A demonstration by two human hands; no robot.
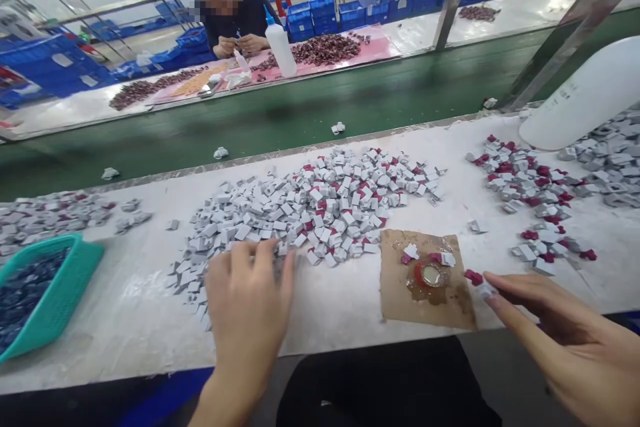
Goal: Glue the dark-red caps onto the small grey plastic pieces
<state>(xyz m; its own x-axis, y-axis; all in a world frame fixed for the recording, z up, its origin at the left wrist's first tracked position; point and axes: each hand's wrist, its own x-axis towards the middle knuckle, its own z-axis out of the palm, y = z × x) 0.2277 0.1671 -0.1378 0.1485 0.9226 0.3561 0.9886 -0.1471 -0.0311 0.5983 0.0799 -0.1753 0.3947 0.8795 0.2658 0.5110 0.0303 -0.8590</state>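
Note:
My left hand rests at the front edge of a large pile of grey and magenta pieces; its fingers are bent and somewhat apart, the fingertips among the pieces. Between thumb and fingers, my right hand pinches a small magenta-and-grey piece just right of a brown cardboard square. On the cardboard lie a small round dish with wet liquid around it and two small grey-and-magenta pieces.
A teal basket of dark pieces stands at the left. More grey and magenta pieces lie at the right beside a white bottle. Beyond the green belt, a person works at another table.

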